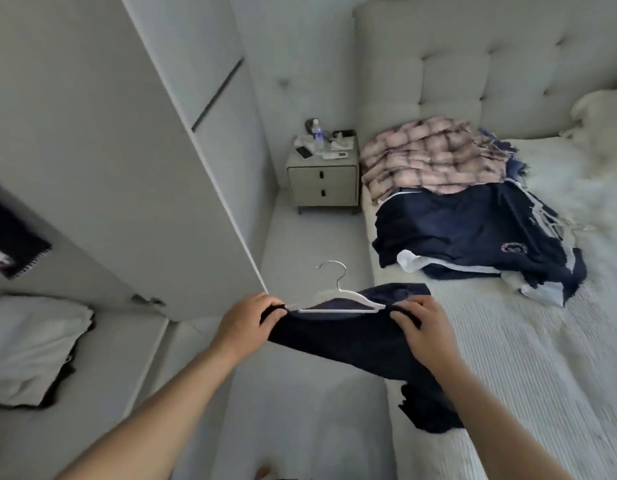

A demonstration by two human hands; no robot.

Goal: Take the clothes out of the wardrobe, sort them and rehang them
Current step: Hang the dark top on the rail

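Both forearms come up from the bottom edge, and each hand has a pinch on the same dark navy garment [352, 341]. My left hand [246, 323] has its fingers curled around the left end of the cloth, and my right hand [426, 336] has fingers and thumb closed on the right end. So both hands are gripping, with the fabric stretched between them.

A white hanger [335, 301] sits at the top edge of the garment, right between the hands, with its metal hook sticking up toward 12 o'clock. The hanger's bar lies against the neckline area. Can't tell if it's fully threaded inside. The rest of the garment droops toward 5 o'clock and trails onto the edge of the bed [525, 375].

Going outward: at 2 o'clock from the hands there's a pile of clothes [473, 230] on the bed, mostly navy stuff with bits of white poking out, one piece with a small round logo. Behind it, further toward 1 o'clock, is a pink and dark plaid shirt [428, 157] on top of the pile, up against the tufted headboard [490, 71].

At 12 o'clock a little nightstand [322, 181] with two drawers stands beside the bed, cluttered with a bottle, a phone and some small bits I can't make out.

At 10 o'clock the white wardrobe door [127, 168] stands open, its lower corner just beside my left hand. Down at 8 o'clock there's folded white fabric [30, 348] on a shelf.
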